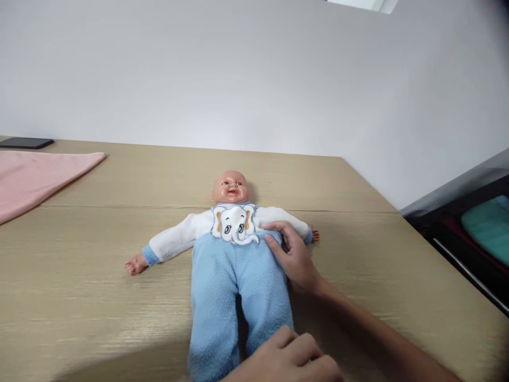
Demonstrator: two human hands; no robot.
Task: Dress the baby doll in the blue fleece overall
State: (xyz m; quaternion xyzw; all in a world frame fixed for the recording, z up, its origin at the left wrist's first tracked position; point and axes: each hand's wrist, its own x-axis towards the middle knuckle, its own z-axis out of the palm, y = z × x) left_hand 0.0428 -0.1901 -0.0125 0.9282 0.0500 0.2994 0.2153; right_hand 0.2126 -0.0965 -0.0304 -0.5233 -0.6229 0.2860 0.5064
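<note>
A baby doll (233, 233) lies on its back on a wooden table (79, 254), arms spread, head toward the wall. It wears a white top with an elephant picture and blue fleece trousers (226, 286). My right hand (294, 257) rests at the doll's waist on its right-hand side, with thumb and fingers pinched on the fabric where the top meets the trousers. My left hand (290, 358) is at the bottom edge of the view, fingers curled over the lower end of the doll's trouser leg; part of this hand is cut off.
A pink cloth (35, 178) lies on the table's far left, with a dark phone (24, 142) behind it by the wall. The table's right edge runs diagonally; beyond it is a dark shelf unit (457, 228) holding a teal cloth (487, 228).
</note>
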